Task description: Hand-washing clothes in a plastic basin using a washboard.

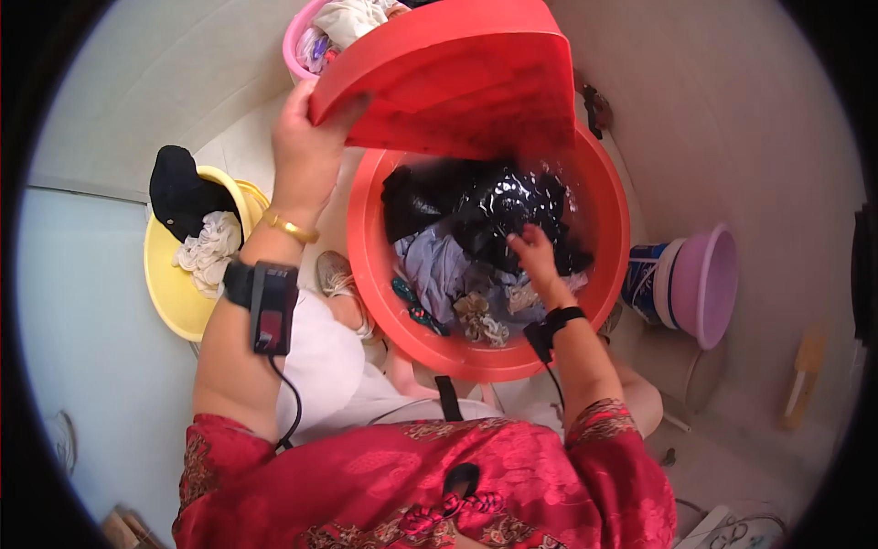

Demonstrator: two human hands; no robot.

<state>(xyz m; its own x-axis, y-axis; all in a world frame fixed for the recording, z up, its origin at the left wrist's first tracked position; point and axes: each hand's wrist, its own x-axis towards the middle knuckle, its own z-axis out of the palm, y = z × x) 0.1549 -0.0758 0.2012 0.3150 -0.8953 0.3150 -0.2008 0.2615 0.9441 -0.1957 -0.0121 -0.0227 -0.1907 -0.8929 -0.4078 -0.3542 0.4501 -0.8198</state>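
Note:
My left hand [309, 137] grips the rim of a red plastic washboard or basin [453, 89], raised and tilted over the far side of a large red tub [370, 302]; its exact kind I cannot tell. Inside the tub, wet black cloth [446, 192] lies in water, with grey-blue cloth [435, 264] nearer to me. Beige ruffled scrunchies [480, 322] and dark green items [418, 309] rest by the near wall. Over the black cloth is my right hand [535, 254], its fingers partly curled and slightly blurred, with nothing visibly held.
At left stands a yellow basin [164, 295] with a black cap [182, 192] and white cloth [212, 250]. A pink basin [293, 41] of laundry is at the top. Right of the tub, a purple basin [713, 288] lies against a blue-and-white bucket [645, 281], near the wall.

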